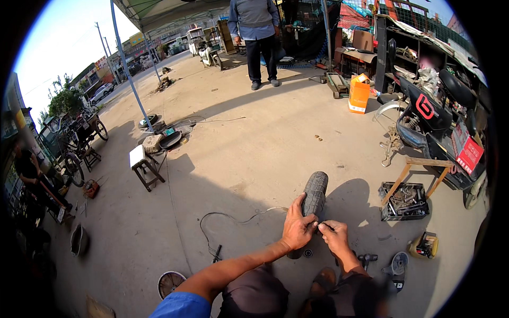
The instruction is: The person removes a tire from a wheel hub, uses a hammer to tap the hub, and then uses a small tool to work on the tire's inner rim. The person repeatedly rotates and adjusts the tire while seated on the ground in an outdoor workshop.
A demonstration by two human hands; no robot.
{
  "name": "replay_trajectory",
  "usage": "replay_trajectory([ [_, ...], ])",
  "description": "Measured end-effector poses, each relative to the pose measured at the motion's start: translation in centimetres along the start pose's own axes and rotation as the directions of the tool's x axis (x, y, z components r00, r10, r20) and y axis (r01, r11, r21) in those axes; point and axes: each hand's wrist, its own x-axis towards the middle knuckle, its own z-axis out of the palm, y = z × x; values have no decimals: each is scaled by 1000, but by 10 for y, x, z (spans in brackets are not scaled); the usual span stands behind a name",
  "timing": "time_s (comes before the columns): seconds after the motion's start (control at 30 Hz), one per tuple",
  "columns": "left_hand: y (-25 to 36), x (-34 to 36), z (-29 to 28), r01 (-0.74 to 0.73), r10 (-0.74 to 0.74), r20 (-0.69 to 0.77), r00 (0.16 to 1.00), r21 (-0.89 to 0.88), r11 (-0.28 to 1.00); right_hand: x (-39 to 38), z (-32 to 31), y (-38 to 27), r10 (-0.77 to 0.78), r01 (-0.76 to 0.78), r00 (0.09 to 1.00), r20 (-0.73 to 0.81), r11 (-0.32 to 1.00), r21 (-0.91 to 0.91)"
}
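Note:
A small black treaded tyre [315,193] stands upright in front of my knees. My left hand [298,228] is closed over its near left side, with the thumb reaching toward the right edge. Close beside that thumb, my right hand [335,238] is pinched at the tyre's right side. Whatever sits between its fingertips is too small to make out. The wheel's lower part is partly hidden behind my left wrist. A small round dark part [308,253] lies on the ground between my forearms.
A black crate of tools [405,214] stands at the right, a wooden frame [408,175] over it. Nearer are a yellow container [424,245] and a power tool [367,259]. A cable [212,213] curls left of the tyre. A stool [147,168] stands farther left; a person [255,37] stands ahead.

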Motion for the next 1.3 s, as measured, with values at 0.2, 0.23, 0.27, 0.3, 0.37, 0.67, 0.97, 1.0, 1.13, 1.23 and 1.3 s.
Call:
replay_trajectory([
  [0.2, -9, -8, -9, 56, -56, -7, 998, 7, 998, 6, 4, 7, 96, -141, 982, 164, 948, 286],
  [0.23, -9, -9, -11, 31, -30, -18, 999, 31, 999, 7, 3, 10, 50, -118, 978, 204, 936, 332],
  [0.27, 0, -1, 1, 5, -5, -14, 1000, -23, 1000, 0, -13, -2, 25, -69, 989, 147, 951, 301],
  [0.3, -2, 0, 1, -6, 5, -21, 1000, -19, 1000, 0, -13, -2, -10, -33, 990, 140, 954, 297],
  [0.37, -3, -3, -1, 1, -1, -8, 1000, -6, 1000, -1, -12, -1, -28, 6, 994, 107, 980, 199],
  [0.67, -10, -5, -5, 32, -32, -3, 999, -17, 999, -1, 4, 0, -64, 60, 998, 19, 989, 137],
  [0.97, -10, -4, -4, 31, -31, -7, 999, -13, 999, -4, 8, -1, -25, 27, 1000, -14, 986, 162],
  [1.0, -10, -4, -4, 25, -25, -8, 1000, -9, 1000, -4, 8, -1, -28, 29, 1000, -7, 986, 163],
  [1.13, -10, -3, -5, 21, -21, -6, 1000, 1, 1000, -4, 10, -4, -10, 15, 1000, -26, 978, 206],
  [1.23, -7, -1, -3, 20, -20, -5, 1000, -6, 1000, -5, 10, -5, -22, 29, 999, -42, 985, 170],
  [1.3, -8, -2, -5, 18, -18, -11, 1000, -1, 1000, -4, 12, -4, -29, 35, 999, -37, 988, 152],
])
